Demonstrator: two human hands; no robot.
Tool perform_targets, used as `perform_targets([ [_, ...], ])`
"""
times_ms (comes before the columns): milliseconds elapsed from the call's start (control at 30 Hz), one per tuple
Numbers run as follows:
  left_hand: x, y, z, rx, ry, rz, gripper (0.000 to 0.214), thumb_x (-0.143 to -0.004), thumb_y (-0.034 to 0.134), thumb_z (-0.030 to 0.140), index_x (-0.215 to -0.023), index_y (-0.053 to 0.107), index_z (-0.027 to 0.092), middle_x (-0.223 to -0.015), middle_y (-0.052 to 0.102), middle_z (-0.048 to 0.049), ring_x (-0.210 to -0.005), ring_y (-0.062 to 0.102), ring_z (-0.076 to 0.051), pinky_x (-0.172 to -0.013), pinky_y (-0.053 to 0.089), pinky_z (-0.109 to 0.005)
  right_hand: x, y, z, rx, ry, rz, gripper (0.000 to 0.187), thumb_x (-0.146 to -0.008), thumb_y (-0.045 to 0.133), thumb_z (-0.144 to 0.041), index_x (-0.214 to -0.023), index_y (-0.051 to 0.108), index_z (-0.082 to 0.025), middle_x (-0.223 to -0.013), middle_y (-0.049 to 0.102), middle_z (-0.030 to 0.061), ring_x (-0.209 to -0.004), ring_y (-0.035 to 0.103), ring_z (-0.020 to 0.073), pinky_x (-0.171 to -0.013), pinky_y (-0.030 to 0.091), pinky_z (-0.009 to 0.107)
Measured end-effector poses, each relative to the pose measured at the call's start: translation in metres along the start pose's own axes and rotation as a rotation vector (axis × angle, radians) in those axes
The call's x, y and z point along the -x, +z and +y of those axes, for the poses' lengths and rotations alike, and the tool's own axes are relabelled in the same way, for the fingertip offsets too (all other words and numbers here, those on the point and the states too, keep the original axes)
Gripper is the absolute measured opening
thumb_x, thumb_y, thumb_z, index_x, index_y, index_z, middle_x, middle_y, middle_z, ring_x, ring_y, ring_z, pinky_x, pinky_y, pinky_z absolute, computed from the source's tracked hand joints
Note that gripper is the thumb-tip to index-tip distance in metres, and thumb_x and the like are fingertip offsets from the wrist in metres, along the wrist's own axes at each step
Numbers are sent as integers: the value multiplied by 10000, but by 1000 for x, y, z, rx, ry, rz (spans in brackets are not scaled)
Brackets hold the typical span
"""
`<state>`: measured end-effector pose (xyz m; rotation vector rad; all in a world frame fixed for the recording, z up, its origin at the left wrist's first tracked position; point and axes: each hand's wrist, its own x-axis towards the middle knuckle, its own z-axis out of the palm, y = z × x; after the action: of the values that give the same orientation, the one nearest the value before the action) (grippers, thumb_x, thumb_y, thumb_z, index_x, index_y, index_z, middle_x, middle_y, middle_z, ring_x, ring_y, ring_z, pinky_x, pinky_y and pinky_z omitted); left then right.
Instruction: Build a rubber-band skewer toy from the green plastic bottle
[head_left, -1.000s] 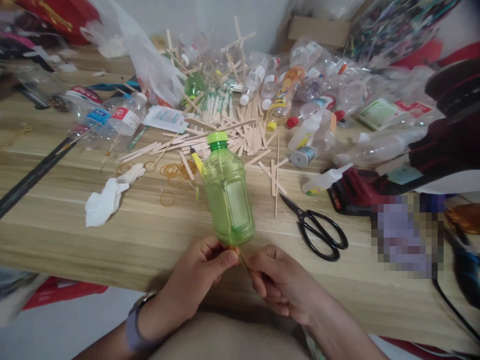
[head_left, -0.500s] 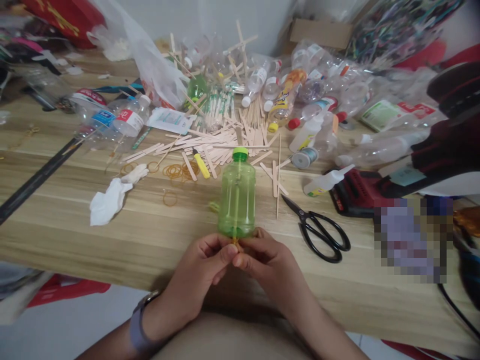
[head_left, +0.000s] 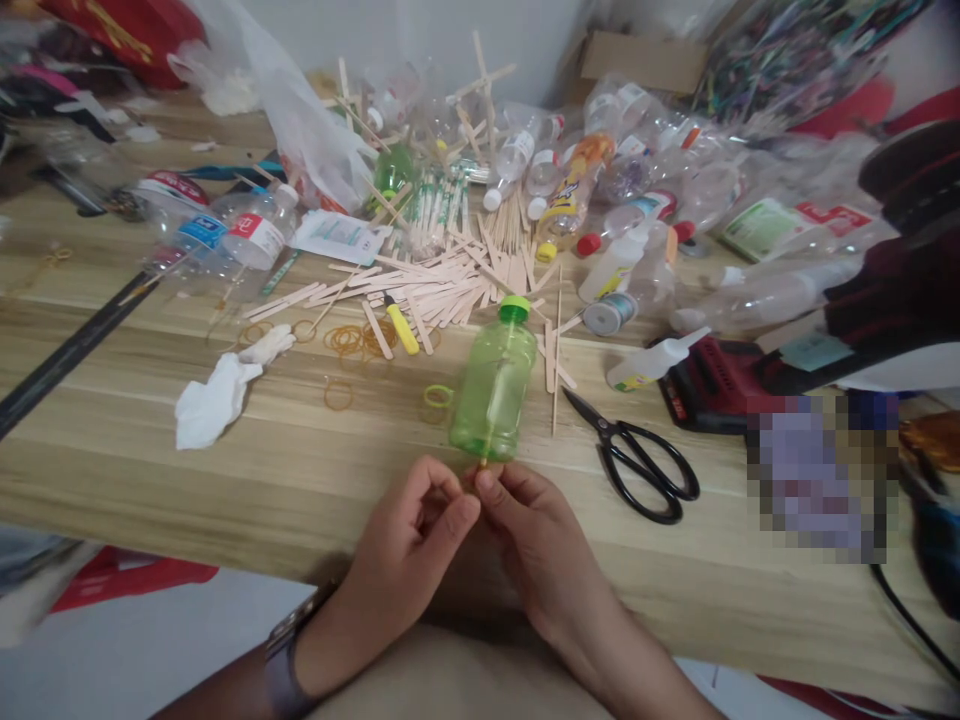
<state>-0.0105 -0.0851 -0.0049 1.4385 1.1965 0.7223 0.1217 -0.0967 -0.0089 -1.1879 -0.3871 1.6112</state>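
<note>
A clear green plastic bottle (head_left: 491, 385) with a bright green cap lies on the table before me, its bottom toward my hands. A thin wooden stick (head_left: 489, 437) runs lengthwise inside it and pokes out of the bottom, with something orange-brown, like a rubber band, wound on its end. My right hand (head_left: 529, 525) pinches that end between thumb and forefinger. Close beside it, my left hand (head_left: 420, 530) is closed with thumb and forefinger together; what they hold is too small to make out. A light green ring (head_left: 437, 397) shows at the bottle's left side.
Black scissors (head_left: 637, 455) lie to the right, near a glue bottle (head_left: 649, 362) and a red-black power tool (head_left: 720, 385). Flat wooden sticks (head_left: 442, 285), rubber bands (head_left: 352, 340) and a yellow-handled tool (head_left: 403, 328) lie ahead. Crumpled tissue (head_left: 214, 405) is at left; plastic bottles (head_left: 517, 155) crowd the back.
The bottle has shifted right and slightly away, its cap end now leaning right. My left hand has drawn a little back from the stick's end, while my right hand keeps its pinch there.
</note>
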Motion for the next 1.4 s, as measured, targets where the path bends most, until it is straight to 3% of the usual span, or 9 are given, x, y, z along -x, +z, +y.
perform_targets([
  [100, 4, -7, -1, -153, 174, 37, 84, -885, 556, 221, -802, 548, 224, -753, 569, 25, -668, 556, -123, -606, 446, -212, 1, -2, 0, 80, -24, 39, 326, -659, 817, -470, -658, 674, -177, -611, 521, -43, -508, 390, 71, -462, 311, 205],
  [233, 1, -18, 5, -500, 520, 143, 206, -854, 507, 78, -880, 648, 226, -809, 627, -2, -738, 608, -125, -667, 468, -207, 3, 0, 0, 126, -84, 32, 348, -689, 788, -493, -616, 626, -195, -529, 433, -64, -469, 340, 80, -418, 303, 211],
  [367, -6, -20, 6, -782, 650, 294, 251, -878, 493, 95, -967, 695, 214, -781, 649, -21, -696, 615, -138, -661, 473, -227, 4, 4, 1, 125, -104, 38, 338, -708, 766, -507, -648, 620, -208, -543, 441, -57, -490, 356, 95, -437, 343, 217],
  [533, -14, -16, 9, -892, 489, 327, 240, -921, 482, 175, -890, 718, 205, -737, 654, -33, -660, 595, -155, -615, 419, -249, 0, 4, 4, 231, -214, 28, 325, -767, 711, -496, -644, 597, -218, -578, 454, -40, -531, 388, 116, -464, 351, 230],
  [667, -25, -20, 22, -993, 201, 118, 279, -894, 504, 200, -689, 692, 204, -677, 644, -50, -610, 558, -186, -558, 308, -283, -3, 1, 6, 357, -293, 37, 280, -810, 682, -413, -628, 605, -215, -632, 500, -16, -560, 421, 127, -508, 349, 257],
  [767, -37, -33, 34, -1009, 85, -78, 290, -881, 533, 282, -665, 713, 211, -622, 648, -51, -544, 518, -187, -539, 234, -292, -2, -1, 6, 444, -335, 35, 180, -804, 678, -323, -663, 654, -214, -712, 540, 14, -656, 465, 153, -571, 372, 273],
  [1000, -70, -62, 42, -574, 52, -617, 228, -766, 681, 349, -597, 757, 218, -498, 612, 38, -473, 477, -112, -488, 259, -213, 2, 0, 6, 547, -420, -14, 123, -812, 636, -245, -705, 694, -229, -766, 567, 39, -736, 503, 181, -635, 420, 295],
  [1267, -49, -39, 21, 153, -70, -512, 167, -786, 711, 368, -726, 798, 238, -714, 751, -11, -727, 678, -210, -676, 510, -280, 2, -1, -4, 216, -144, -66, 314, -685, 791, -470, -570, 669, -204, -609, 547, -5, -542, 467, 115, -448, 439, 227],
  [1400, -35, -22, 12, 545, -266, -408, 204, -687, 798, 395, -649, 765, 197, -621, 694, -13, -557, 626, -169, -519, 506, -274, 3, -1, -3, 70, 93, -130, 414, -608, 822, -553, -611, 681, -163, -572, 537, -26, -514, 455, 82, -423, 473, 195],
])
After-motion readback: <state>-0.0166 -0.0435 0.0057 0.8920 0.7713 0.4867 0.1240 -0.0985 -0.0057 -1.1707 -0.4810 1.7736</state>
